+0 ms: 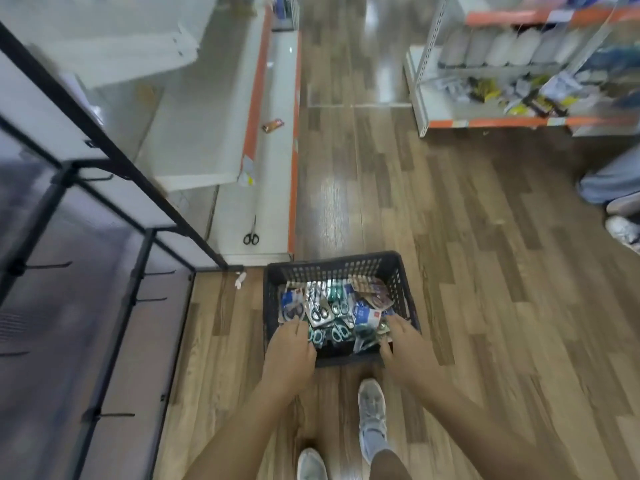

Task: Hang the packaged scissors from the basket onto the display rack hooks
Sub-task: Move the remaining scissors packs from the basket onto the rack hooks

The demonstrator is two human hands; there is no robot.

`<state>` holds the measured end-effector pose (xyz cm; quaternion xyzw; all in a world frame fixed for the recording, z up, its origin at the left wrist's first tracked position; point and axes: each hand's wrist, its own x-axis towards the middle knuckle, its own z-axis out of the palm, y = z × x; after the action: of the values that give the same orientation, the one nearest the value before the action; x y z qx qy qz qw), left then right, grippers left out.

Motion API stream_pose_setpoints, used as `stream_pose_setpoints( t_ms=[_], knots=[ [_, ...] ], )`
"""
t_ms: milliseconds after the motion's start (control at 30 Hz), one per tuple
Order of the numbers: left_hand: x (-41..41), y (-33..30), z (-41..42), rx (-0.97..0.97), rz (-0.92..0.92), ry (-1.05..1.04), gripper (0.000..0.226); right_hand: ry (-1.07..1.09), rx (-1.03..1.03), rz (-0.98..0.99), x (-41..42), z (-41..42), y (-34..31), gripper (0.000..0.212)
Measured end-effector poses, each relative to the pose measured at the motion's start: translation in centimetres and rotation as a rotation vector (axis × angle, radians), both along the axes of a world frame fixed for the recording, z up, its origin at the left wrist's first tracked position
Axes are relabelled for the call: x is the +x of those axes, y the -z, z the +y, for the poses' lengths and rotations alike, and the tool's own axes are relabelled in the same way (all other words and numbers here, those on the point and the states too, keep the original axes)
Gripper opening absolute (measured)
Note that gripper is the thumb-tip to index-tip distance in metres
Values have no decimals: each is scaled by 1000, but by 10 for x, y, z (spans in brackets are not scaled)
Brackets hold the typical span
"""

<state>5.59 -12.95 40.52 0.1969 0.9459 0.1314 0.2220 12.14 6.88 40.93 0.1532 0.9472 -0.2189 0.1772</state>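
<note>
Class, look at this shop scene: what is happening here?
A person bends over a dark basket on the floor, full of packaged scissors. The left hand and right hand both reach into the packs. The hooks on the black display rack at the left are bare, so nothing is hung yet.

Bare forearms, 2 grey lace-up sneakers [371,414]

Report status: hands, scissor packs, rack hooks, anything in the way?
Left hand and right hand both down in the black basket, grip unclear. Packaged scissors all in basket. Display rack hooks bare. Loose scissors on shelf base, clear of path.
</note>
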Motion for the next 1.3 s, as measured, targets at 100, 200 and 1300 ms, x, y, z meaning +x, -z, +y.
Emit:
stream_pose_setpoints(
  t_ms=[100,200,1300],
  knots=[
    [-3,39,12,-77,-89,-11,41,20,-28,-99,-4,19,48,51],
    [-15,79,23,-141,-169,-15,42,21,-40,-176,-14,38,96,53],
    [-129,555,105,-185,-13,-459,67,-218,207,40,-211,120,554,78]
  ],
)
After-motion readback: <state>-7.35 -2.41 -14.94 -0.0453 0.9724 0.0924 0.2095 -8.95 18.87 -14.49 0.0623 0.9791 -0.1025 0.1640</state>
